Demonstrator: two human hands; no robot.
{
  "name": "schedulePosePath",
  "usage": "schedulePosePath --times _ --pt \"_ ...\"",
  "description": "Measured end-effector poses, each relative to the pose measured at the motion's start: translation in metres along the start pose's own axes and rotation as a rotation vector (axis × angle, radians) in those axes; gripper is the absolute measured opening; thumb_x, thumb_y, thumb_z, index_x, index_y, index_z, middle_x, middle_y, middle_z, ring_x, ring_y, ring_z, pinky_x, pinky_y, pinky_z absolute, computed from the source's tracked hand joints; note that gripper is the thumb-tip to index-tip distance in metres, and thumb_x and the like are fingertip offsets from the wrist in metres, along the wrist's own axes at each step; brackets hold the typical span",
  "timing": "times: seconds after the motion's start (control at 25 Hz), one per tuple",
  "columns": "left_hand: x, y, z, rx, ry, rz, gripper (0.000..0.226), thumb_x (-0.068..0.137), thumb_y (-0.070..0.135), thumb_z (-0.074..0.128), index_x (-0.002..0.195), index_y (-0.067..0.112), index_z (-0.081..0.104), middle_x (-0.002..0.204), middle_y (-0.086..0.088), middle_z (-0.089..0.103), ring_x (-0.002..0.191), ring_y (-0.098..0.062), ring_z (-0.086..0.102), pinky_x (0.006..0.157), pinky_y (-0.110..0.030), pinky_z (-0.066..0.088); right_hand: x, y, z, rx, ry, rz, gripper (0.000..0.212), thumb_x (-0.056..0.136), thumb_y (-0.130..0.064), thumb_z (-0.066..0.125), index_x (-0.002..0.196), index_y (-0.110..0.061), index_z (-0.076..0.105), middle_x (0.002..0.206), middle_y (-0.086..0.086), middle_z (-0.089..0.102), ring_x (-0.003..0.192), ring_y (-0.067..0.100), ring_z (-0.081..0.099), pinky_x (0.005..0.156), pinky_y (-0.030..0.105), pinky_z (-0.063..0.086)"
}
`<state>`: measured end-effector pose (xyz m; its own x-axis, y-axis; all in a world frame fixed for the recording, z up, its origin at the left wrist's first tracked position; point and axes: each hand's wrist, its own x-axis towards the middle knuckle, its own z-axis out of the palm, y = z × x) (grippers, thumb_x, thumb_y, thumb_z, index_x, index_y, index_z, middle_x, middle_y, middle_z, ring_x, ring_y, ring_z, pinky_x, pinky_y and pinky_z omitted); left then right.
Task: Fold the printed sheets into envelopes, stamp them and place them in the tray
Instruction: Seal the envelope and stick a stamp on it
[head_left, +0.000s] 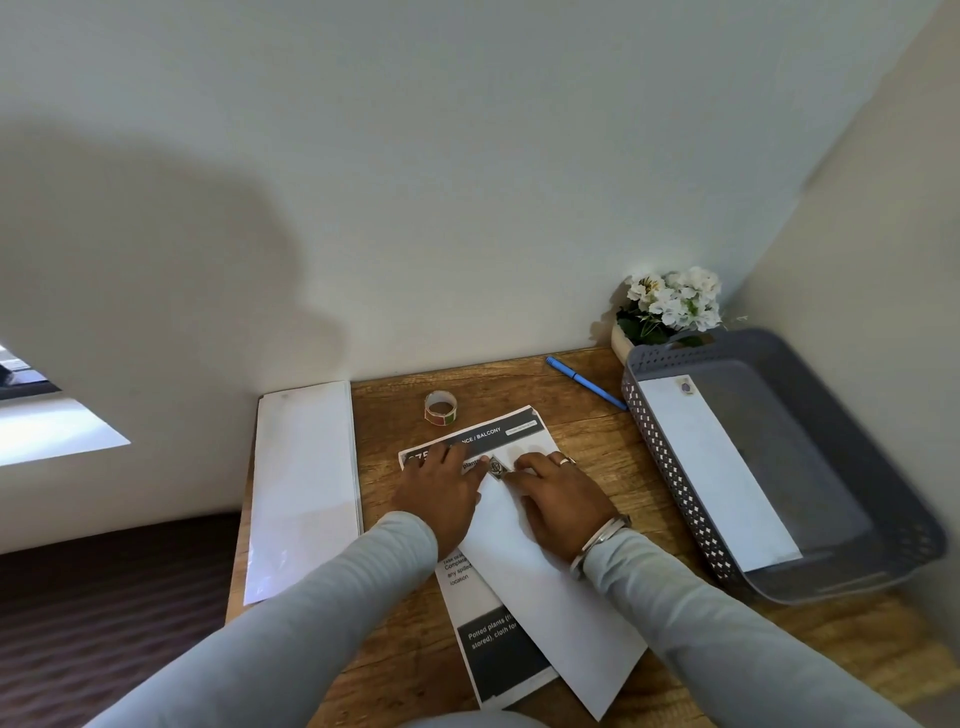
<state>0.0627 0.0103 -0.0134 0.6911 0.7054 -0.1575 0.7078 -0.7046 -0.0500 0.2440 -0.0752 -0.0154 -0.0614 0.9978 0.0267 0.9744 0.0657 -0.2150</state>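
Observation:
A white envelope (556, 592) lies slanted on a printed sheet (498, 649) in the middle of the wooden desk. A small stamp (497, 467) sits at the envelope's far corner. My left hand (441, 493) lies flat on the sheet and the envelope's left edge, its fingers spread just left of the stamp. My right hand (558, 493) presses the envelope, fingertips touching the stamp's right side. The roll of stamps (440, 408) stands beyond the sheet. The grey tray (675, 478) at the right holds one stamped envelope (717, 473).
A stack of blank envelopes (304, 483) lies along the desk's left edge. A blue pen (584, 382) rests near the back wall, and a pot of white flowers (670, 306) stands in the corner behind the tray. Walls close the desk at the back and right.

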Motion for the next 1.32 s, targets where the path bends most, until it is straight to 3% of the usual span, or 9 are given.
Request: schedulePosePath --times 0.2,0.36,0.44,0.56,0.68,0.8,1.08,1.32 --pt "-0.002 -0.005 0.002 -0.045 0.011 0.009 0.054 0.103 0.045 0.04 0.154 0.03 0.03 0.158 -0.005 0.03 0.145 -0.03 0.027 0.116 -0.049 0.03 0.002 0.001 -0.005 -0.031 -0.059 0.034 0.047 0.091 -0.027 0.053 0.136 -0.015 0.054 0.14 0.003 0.051 0.12 0.027 0.052 0.101 0.037 0.046" --pt "-0.003 -0.01 0.001 -0.162 0.016 -0.013 0.053 0.102 0.048 0.04 0.152 0.031 0.035 0.159 0.004 0.03 0.147 -0.023 0.024 0.119 -0.046 0.024 0.005 -0.004 -0.002 -0.121 -0.12 -0.031 0.06 0.086 -0.024 0.062 0.144 -0.023 0.046 0.133 0.005 0.056 0.111 0.028 0.057 0.091 0.039 0.053" --pt "-0.005 -0.012 0.0 -0.226 0.02 -0.031 0.052 0.102 0.049 0.041 0.15 0.031 0.039 0.159 0.008 0.032 0.147 -0.018 0.025 0.119 -0.042 0.022 0.005 -0.007 0.0 -0.129 -0.141 -0.055 0.062 0.081 -0.02 0.067 0.141 -0.022 0.051 0.129 0.007 0.057 0.106 0.029 0.059 0.085 0.039 0.055" --pt "-0.01 -0.015 0.001 -0.287 0.032 -0.039 0.049 0.102 0.05 0.041 0.146 0.031 0.044 0.159 0.01 0.033 0.146 -0.015 0.029 0.119 -0.039 0.022 0.007 -0.009 -0.007 -0.113 -0.169 -0.063 0.06 0.083 -0.018 0.065 0.141 -0.02 0.051 0.132 0.009 0.053 0.11 0.03 0.056 0.086 0.039 0.054" --pt "-0.01 -0.017 0.002 -0.292 0.027 -0.028 0.047 0.102 0.051 0.04 0.144 0.032 0.047 0.158 0.009 0.034 0.146 -0.015 0.029 0.119 -0.038 0.022 0.014 -0.012 -0.015 -0.103 -0.226 -0.042 0.065 0.09 -0.02 0.059 0.15 -0.027 0.037 0.137 0.007 0.045 0.118 0.03 0.049 0.089 0.039 0.051" --pt "-0.008 -0.018 0.0 -0.287 -0.004 -0.021 0.048 0.101 0.053 0.04 0.144 0.033 0.046 0.159 0.009 0.033 0.146 -0.015 0.028 0.12 -0.039 0.02 0.02 -0.014 -0.019 -0.085 -0.267 -0.004 0.067 0.092 -0.023 0.055 0.153 -0.031 0.029 0.137 0.006 0.04 0.114 0.029 0.052 0.085 0.038 0.051" --pt "-0.006 -0.017 -0.002 -0.248 -0.015 -0.019 0.047 0.102 0.051 0.041 0.145 0.032 0.045 0.158 0.007 0.034 0.146 -0.017 0.028 0.119 -0.04 0.022 0.027 -0.019 -0.016 -0.05 -0.294 0.079 0.073 0.087 -0.026 0.06 0.153 -0.029 0.028 0.137 0.005 0.039 0.113 0.028 0.053 0.086 0.038 0.053" --pt "-0.005 -0.012 0.001 -0.146 -0.002 0.004 0.052 0.102 0.048 0.041 0.152 0.038 0.03 0.157 0.003 0.033 0.145 -0.025 0.026 0.117 -0.046 0.025 0.018 -0.012 -0.009 -0.022 -0.218 0.057 0.069 0.086 -0.029 0.054 0.151 -0.024 0.032 0.134 0.004 0.041 0.112 0.025 0.05 0.087 0.035 0.052"
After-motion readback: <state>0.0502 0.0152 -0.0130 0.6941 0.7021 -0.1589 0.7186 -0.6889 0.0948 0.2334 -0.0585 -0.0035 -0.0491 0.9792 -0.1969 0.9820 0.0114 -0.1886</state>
